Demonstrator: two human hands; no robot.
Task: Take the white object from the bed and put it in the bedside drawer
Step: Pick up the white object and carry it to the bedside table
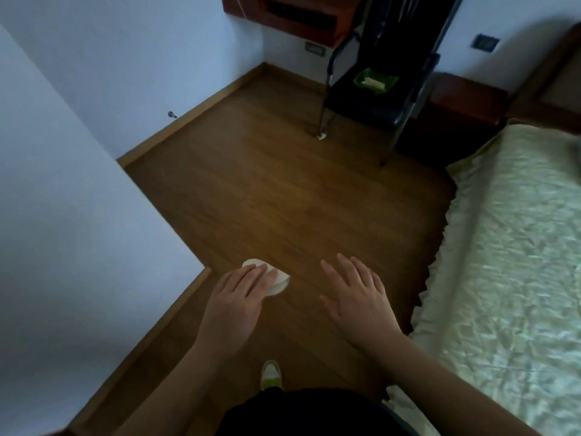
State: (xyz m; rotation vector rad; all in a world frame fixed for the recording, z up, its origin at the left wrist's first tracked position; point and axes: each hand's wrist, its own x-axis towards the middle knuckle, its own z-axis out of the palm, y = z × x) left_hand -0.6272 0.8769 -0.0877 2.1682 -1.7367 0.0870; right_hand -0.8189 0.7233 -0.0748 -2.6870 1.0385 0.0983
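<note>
My left hand [234,297] holds a flat round white object [278,281] over the wooden floor, fingers laid across its top. Beside it, my right hand [356,297] is held out flat with spread fingers and nothing in it. The bed [509,240] with a pale green cover runs along the right side. At the far right, the dark wooden bedside cabinet [465,96] stands between the bed's headboard and a chair; I cannot see its drawer.
A black metal-legged chair [374,99] with a green packet [374,80] on its seat stands in front of the bedside cabinet. A white wall corner [94,215] juts in from the left. My shoe [272,374] shows below on the wooden floor [283,190].
</note>
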